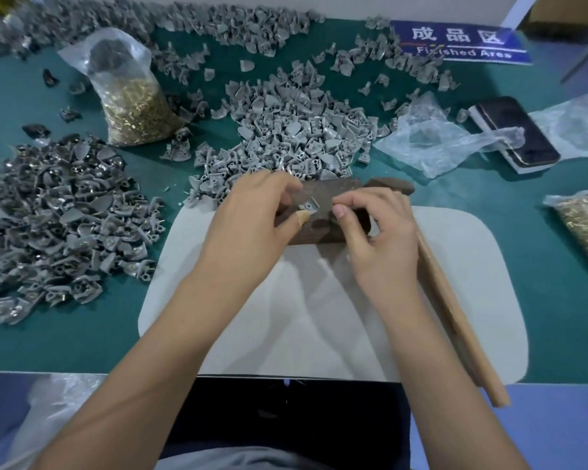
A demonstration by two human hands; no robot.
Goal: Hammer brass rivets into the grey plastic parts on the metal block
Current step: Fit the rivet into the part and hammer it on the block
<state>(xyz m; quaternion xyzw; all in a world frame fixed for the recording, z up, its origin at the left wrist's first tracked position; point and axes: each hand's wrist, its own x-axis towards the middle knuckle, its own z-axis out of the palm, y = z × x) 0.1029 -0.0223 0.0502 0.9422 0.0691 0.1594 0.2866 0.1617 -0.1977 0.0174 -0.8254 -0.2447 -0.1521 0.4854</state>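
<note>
Your left hand (252, 212) and right hand (374, 225) pinch one grey plastic part (309, 207) from both sides, on the brown metal block (323, 198) at frame centre. Your hammer (455, 300) lies right of it; the brass rivets bag (133, 96) stands upper left.

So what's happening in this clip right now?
A person is setting a grey part on the metal block. Both hands, left and right, pinch around it. The hammer lies untouched to the right. Heaps of grey parts and a bag of rivets sit behind.
</note>
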